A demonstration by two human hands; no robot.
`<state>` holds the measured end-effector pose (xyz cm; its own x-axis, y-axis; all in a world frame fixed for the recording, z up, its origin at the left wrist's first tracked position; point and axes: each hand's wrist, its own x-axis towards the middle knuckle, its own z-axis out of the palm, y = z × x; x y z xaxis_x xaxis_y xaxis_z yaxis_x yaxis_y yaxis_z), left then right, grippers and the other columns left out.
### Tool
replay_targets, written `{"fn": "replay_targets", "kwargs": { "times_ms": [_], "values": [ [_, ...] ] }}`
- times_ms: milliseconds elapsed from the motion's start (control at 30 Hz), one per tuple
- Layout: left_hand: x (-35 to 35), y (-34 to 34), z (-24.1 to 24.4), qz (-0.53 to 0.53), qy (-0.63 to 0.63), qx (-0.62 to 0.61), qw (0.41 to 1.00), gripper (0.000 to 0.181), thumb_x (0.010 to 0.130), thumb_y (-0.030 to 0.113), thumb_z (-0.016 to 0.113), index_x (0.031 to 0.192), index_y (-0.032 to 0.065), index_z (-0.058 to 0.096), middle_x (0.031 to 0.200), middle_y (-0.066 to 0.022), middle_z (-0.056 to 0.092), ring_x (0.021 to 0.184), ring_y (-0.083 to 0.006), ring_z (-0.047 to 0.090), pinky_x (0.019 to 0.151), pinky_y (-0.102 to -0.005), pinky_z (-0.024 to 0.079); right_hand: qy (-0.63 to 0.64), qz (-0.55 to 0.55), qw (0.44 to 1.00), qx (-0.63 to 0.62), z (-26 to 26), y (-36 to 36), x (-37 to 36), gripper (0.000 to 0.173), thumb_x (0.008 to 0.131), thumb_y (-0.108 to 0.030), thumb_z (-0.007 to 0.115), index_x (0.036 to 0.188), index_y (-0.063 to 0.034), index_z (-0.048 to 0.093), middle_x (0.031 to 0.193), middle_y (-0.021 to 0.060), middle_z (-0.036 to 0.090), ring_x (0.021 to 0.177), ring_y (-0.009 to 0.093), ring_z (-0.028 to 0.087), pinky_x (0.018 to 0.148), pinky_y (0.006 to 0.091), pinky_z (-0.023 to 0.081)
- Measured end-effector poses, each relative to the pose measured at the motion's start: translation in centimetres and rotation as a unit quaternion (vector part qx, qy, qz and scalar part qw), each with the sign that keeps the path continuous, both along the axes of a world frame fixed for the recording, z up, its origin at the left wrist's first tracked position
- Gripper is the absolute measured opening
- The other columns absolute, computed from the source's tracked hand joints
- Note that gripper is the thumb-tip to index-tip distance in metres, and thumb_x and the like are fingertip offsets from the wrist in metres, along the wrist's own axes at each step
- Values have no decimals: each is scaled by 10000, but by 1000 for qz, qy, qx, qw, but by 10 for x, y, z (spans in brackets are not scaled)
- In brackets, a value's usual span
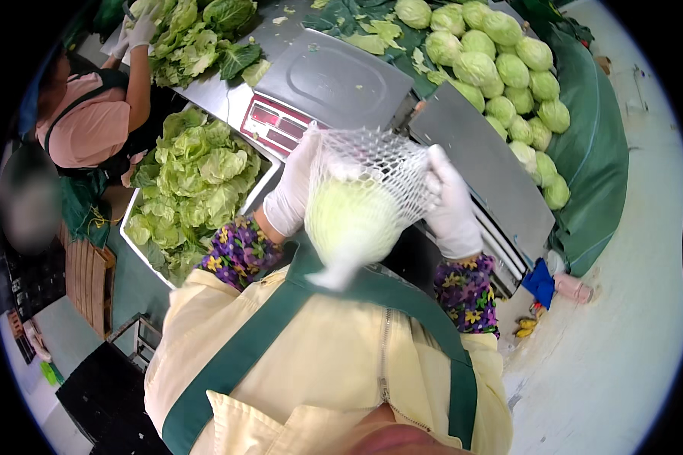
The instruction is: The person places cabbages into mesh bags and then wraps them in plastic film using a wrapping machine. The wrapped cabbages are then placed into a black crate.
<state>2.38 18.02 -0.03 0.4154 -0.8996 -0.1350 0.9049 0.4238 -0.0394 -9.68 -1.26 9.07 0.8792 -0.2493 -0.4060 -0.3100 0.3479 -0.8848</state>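
A pale green cabbage point(350, 216) hangs in a white foam mesh sleeve point(395, 162) in front of my chest. My left hand point(293, 185), in a white glove, grips the sleeve's upper left edge. On the other side, my gloved right hand point(454, 207) holds the sleeve's right edge, so the mesh is stretched between both hands. The sleeve's lower end gathers into a blurred white tail. Just beyond my hands is a weighing scale with a metal platform point(336, 79) and a red display panel point(276, 124).
Several trimmed cabbages point(512, 71) are heaped at the back right beside a green tarp point(595, 153). A metal plate point(484, 159) slopes on my right. Loose leaves fill a white-rimmed bin point(196, 182) at left. A co-worker point(91, 114) handles leafy cabbages point(190, 45) at the upper left.
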Motion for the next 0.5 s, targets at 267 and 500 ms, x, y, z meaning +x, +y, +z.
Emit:
{"fn": "replay_targets", "kwargs": {
  "times_ms": [267,500],
  "values": [
    [-60,-76,67,70,-456,165,872,708,876,313,659,1448,9,372,1350,-178,506,1274,-264,477,1117,-432,341,-114,-50,990,71,-20,-4,-77,418,971,-108,527,1374,-9,471,1324,124,580,1200,208,570,1026,359,474],
    [91,-135,45,90,-716,323,612,641,935,267,656,1490,100,381,1361,-159,529,1196,-258,579,1010,-365,466,-54,-87,984,144,-32,-227,-117,489,1019,-378,430,1349,-25,505,1252,129,634,1114,233,640,997,380,507]
  ]
}}
